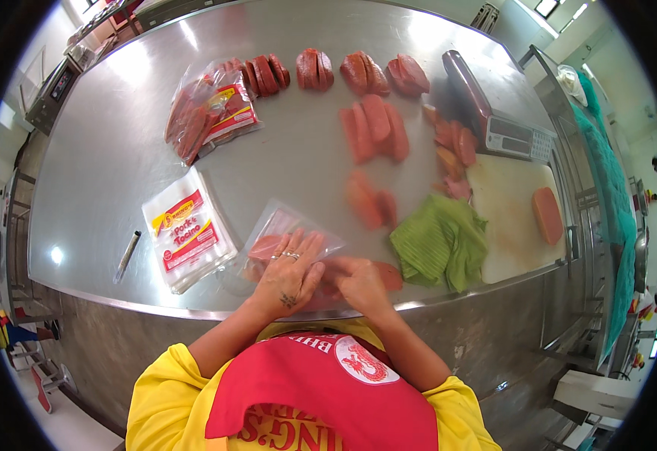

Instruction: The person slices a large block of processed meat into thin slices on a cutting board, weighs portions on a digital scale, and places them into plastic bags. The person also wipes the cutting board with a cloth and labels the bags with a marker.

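Note:
My left hand (291, 272) lies flat, fingers stretched out, on a clear plastic bag (317, 237) near the table's front edge. Pinkish-red meat slices (266, 246) show inside the bag, beside and under that hand. Close on its right, my right hand (360, 284) is closed, its fingertips tucked down at the bag's near side. What those fingers grip is hidden. More meat slices (388, 276) stick out to the right of the right hand. Left of the bag lies a stack of printed white, red and yellow plastic pouches (209, 214), with a marker pen (128, 254) beside it.
Sliced meat portions (314, 69) line the far side of the metal table (110, 135), near filled bags (200, 113). More slices (374, 128) lie mid-table. On the right are a green cloth (440, 242), a cutting board (505, 255) with a meat piece (547, 216), and a scale (510, 138).

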Demonstrator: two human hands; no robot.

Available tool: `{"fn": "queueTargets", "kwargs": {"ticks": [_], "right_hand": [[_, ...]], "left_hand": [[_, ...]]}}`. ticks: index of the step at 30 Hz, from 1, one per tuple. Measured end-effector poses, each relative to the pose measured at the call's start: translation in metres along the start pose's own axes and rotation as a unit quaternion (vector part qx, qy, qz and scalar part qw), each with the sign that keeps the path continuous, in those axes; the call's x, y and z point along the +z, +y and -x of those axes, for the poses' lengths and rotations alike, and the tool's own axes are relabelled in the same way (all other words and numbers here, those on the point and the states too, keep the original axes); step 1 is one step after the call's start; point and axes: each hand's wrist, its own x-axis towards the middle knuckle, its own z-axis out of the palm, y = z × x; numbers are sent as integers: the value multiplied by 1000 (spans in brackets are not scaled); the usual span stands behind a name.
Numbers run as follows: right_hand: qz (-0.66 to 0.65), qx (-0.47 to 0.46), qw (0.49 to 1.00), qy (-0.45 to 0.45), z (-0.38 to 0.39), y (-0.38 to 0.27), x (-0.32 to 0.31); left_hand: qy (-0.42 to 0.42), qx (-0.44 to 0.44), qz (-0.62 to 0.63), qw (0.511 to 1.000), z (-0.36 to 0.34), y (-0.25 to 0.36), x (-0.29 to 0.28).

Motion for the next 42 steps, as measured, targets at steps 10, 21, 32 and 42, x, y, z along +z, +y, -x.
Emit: {"fn": "queueTargets", "kwargs": {"ticks": [10, 21, 32, 42], "right_hand": [[26, -23, 980, 198, 24, -31, -73], [433, -272, 809, 291, -42, -25, -59], [299, -219, 902, 221, -26, -24, -37], [-257, 54, 963, 57, 32, -20, -82]], "left_hand": [[-17, 10, -87, 996, 2, 4, 9], [-45, -3, -109, 993, 10, 16, 14], [-64, -40, -156, 985, 13, 20, 7], [-5, -30, -120, 992, 13, 7, 19]]}}
